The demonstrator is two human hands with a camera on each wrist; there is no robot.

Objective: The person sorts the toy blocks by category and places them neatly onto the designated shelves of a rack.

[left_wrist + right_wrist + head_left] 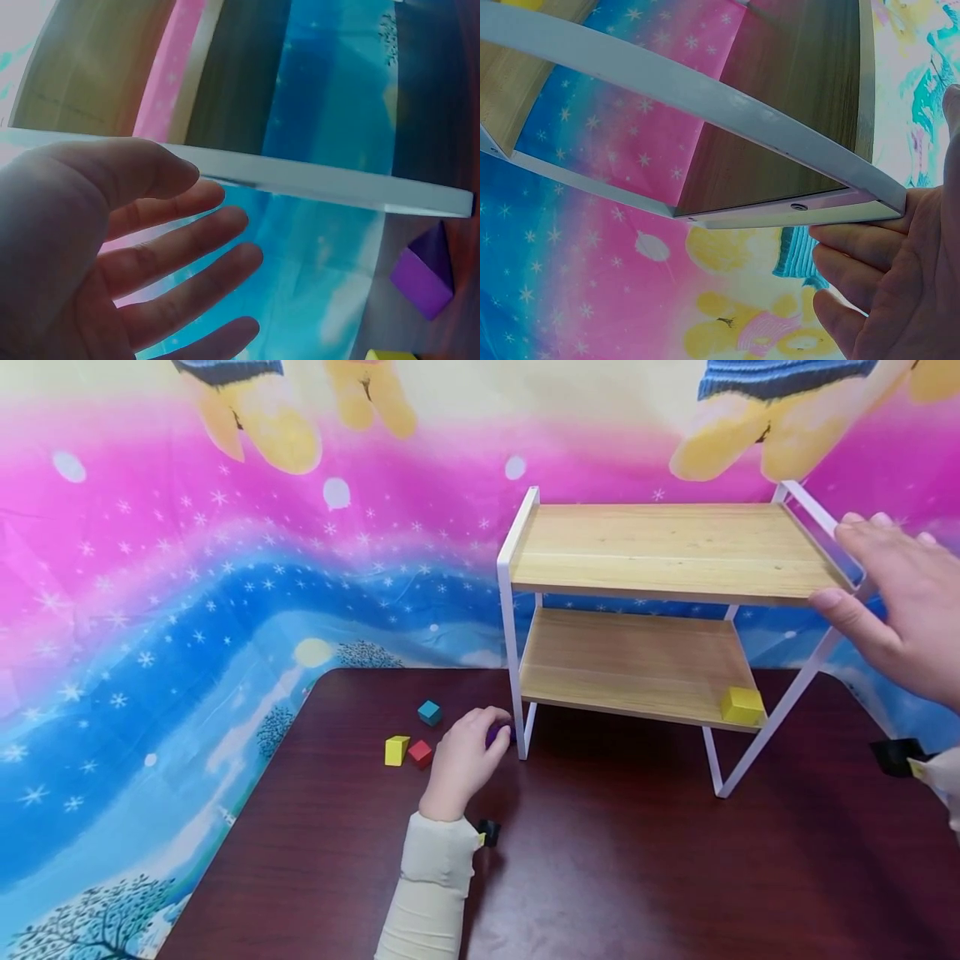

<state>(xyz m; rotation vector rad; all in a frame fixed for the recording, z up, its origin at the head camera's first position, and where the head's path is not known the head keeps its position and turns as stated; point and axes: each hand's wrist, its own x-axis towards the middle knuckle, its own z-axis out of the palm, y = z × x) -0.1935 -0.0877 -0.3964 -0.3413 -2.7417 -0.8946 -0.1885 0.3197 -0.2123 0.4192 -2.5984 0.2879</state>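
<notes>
A small purple block point(498, 733) with a pointed top lies by the foot of the rack's left leg. My left hand point(467, 758) is beside it and partly covers it in the head view. In the left wrist view, the left fingers point(195, 262) are spread and relaxed next to the white side frame, with the purple block point(426, 277) apart from them. At the two-tier rack's point(652, 547) top right corner is my right hand point(911, 602), thumb and fingers extended. The right wrist view shows its fingertips point(847, 244) right at the white frame's corner.
A yellow block point(742, 706) sits at the right end of the lower shelf. On the dark table point(600, 877), left of the left hand, are a teal block point(430, 712), a red block point(421, 753) and another yellow block point(395, 751). A printed cloth point(225, 552) hangs behind.
</notes>
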